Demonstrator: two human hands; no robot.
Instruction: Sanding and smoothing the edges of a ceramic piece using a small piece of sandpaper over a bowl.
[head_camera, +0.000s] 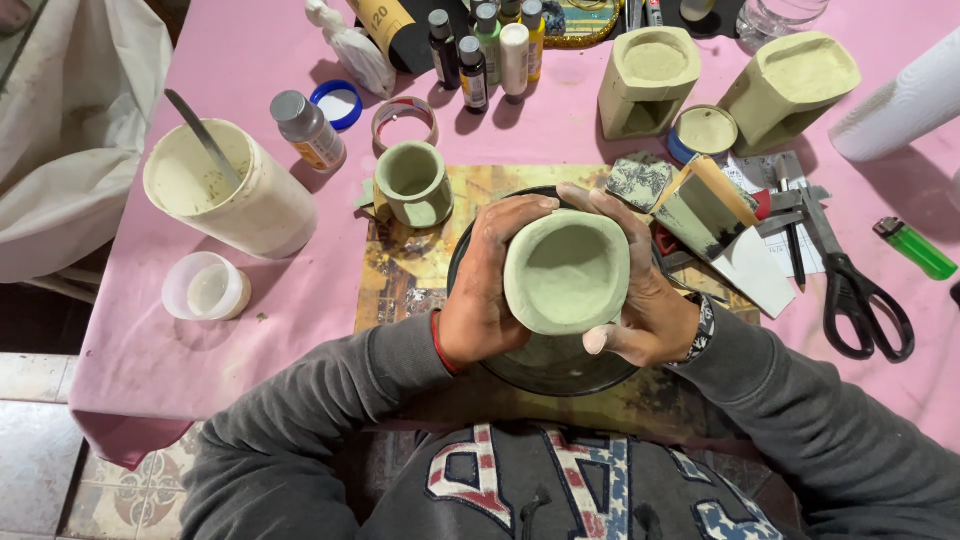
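Head view: we hold pale green clay cup (566, 272) over dark round turntable (470, 250), centre of pink table (250, 310). Left hand (487, 285) clamped on cup's left wall, right hand (640, 295) wrapped on right side, fingers over far rim. Cup opening faces up twd camera. Second small clay cup (413, 183) well apart, behind-left. White tub w/ spatula (230, 190) further left; scissors (850, 275) right. We judge: press gently, even pressure both sides, else soft wall deforms.
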